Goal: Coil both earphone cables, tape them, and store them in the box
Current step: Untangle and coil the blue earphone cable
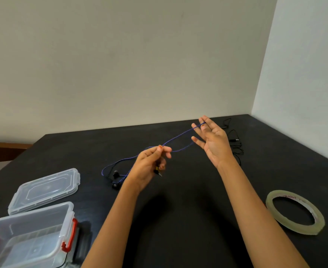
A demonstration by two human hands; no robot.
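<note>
Pale walls are meeting in a corner at the far right, behind a black table (178, 209) that is filling the lower half of the view. A person's 2 bare forearms are reaching out over it, both raised above the surface. The left hand (153, 163) is pinching the blue earphone cable (178, 137) between thumb and forefinger, with its other fingers curled in; a small dark piece with a yellow spot is showing under those curled fingers, too small to identify. The right hand (214, 141) is standing farther off and to the right, palm turned toward the camera, fingers straight and spread apart. 2 strands of the blue cable are stretching in the air from the left hand's pinch to these fingers and appear to be looping around them. To the left of the left hand, the rest of the blue cable is trailing down to the table, where its 2 dark earbuds (115, 178) are lying just beside the left wrist. A black earphone cable (235, 141) is lying loose at the far right, partly hidden behind the right hand. A clear box (33, 238) with red latches is sitting open at the near left, and its clear lid (45, 190) is lying just beyond it. A roll of clear tape (294, 228) is lying flat at the near right.
</note>
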